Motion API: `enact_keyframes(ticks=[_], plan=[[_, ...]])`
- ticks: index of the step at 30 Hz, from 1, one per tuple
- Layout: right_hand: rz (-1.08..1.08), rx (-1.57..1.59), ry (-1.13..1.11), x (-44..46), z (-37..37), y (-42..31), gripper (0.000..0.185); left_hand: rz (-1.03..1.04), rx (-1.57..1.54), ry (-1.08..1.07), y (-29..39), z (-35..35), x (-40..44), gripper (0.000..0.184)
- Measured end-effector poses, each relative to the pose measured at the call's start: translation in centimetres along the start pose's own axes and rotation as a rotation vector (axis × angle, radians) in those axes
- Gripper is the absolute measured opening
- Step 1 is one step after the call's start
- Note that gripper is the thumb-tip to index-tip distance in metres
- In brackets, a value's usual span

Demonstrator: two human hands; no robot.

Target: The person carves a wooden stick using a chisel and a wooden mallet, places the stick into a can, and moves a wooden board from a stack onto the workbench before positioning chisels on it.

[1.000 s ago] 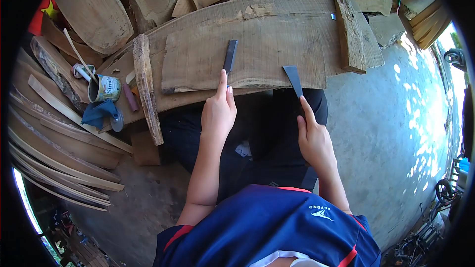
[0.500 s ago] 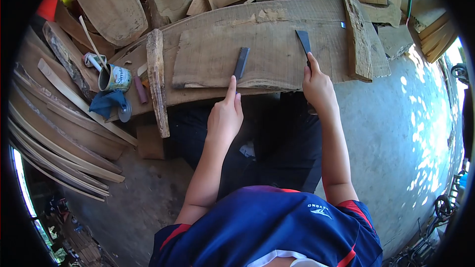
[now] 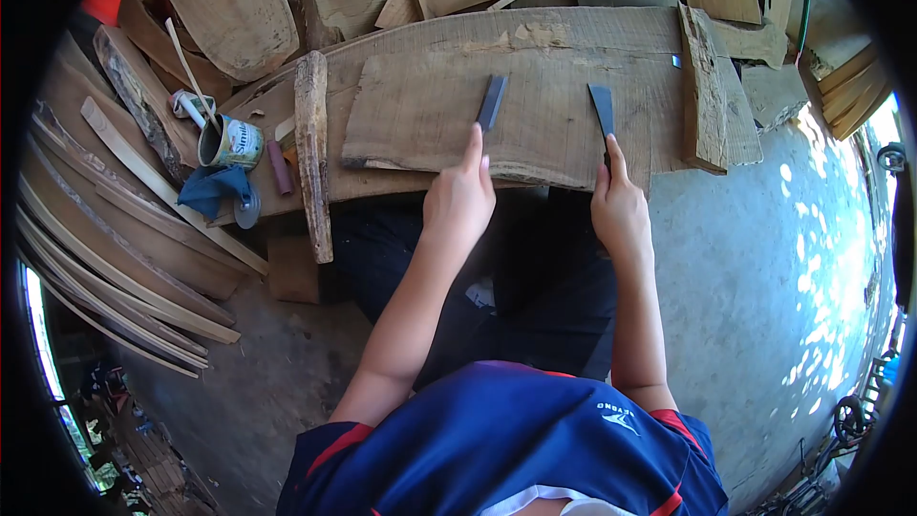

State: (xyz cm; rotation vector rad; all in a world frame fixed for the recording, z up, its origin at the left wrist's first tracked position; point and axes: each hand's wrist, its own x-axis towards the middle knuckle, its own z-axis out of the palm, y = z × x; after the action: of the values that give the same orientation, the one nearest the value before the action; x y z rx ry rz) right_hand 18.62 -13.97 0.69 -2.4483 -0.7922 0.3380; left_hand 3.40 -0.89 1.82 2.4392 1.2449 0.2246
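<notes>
My left hand (image 3: 458, 203) is closed on the handle of a chisel (image 3: 493, 102), its index finger stretched along the tool toward the blade. The flat dark blade points away from me over a wide plank (image 3: 411, 115). My right hand (image 3: 623, 212) grips a scraper (image 3: 601, 107) with a thin blade that flares toward its tip. Its index finger also lies along the tool. Both blades are over the plank, side by side and apart; whether they touch the wood I cannot tell. The fingers hide both handles.
A rough wood strip (image 3: 311, 158) lies left of the plank, another wood block (image 3: 703, 96) right. Beyond the left strip are a tin can (image 3: 232, 140) with a stick, a blue cloth (image 3: 211, 189) and a reddish cylinder (image 3: 280, 168). Curved boards (image 3: 134, 258) lean at far left.
My left hand with the chisel has moved forward and to the right. My right hand has drawn the scraper back toward me. The view has shifted slightly.
</notes>
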Motion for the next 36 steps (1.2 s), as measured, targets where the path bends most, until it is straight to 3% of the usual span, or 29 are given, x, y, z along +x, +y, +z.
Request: enact_keyframes(ticks=[5, 11, 18, 25, 31, 36], plan=[[-0.057, 0.014, -0.044, -5.2, -1.6, 1.0, 0.046, 0.061, -0.011, 0.054, -0.1, 1.1, 5.0, 0.046], [-0.015, 0.054, -0.125, -6.9, -2.3, -0.2, 0.045, 0.051, -0.004, 0.056, -0.5, 1.5, 3.3, 0.048], [-0.183, -0.058, -0.051, 1.6, 0.5, -2.8, 0.043, 0.057, -0.003, 0.003, -2.2, 0.2, -4.1, 0.049], [-0.145, -0.003, -0.111, 7.8, 2.3, -5.3, 0.044, -0.019, -0.058, -0.063, -2.4, -1.0, -10.0, 0.051], [-0.223, -0.042, -0.016, 0.7, 1.7, -3.4, 0.044, -0.018, -0.045, -0.062, -1.1, -1.1, -7.0, 0.049], [-0.195, -0.011, -0.125, -7.2, 0.3, -1.2, 0.046, 0.027, -0.036, -0.046, 0.1, -0.5, -0.6, 0.045]])
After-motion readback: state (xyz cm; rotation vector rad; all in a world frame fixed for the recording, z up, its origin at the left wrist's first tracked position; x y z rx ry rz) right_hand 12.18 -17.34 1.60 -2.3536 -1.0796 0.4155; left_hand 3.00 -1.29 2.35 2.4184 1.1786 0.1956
